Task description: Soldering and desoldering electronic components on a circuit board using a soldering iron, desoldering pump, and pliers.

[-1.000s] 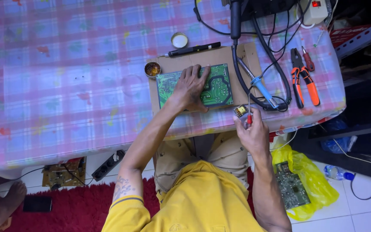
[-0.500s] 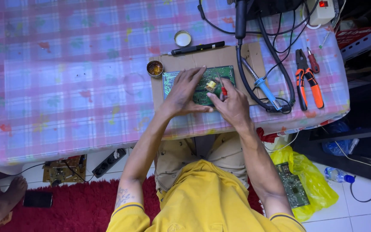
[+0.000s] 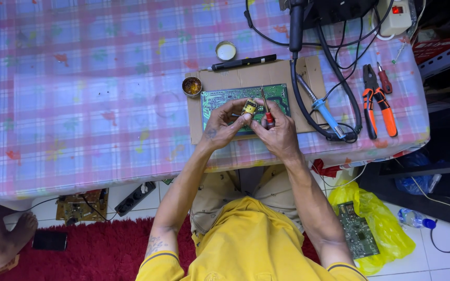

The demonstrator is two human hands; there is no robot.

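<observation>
A green circuit board lies on a sheet of cardboard on the checked tablecloth. Both my hands meet over the board's middle. My left hand pinches a small yellow and black component between thumb and fingers. My right hand touches the same component with its fingertips and grips a red-handled screwdriver, whose shaft points away from me over the board.
A small tin of brown flux, a round lid and a black pen-like tool lie beyond the board. To the right are a blue-handled soldering iron, black cables, orange pliers and a red screwdriver. A bare foot shows on the floor.
My right hand came from the table's front edge up onto the board with the small component. My left hand lifted off the board and now pinches that component.
</observation>
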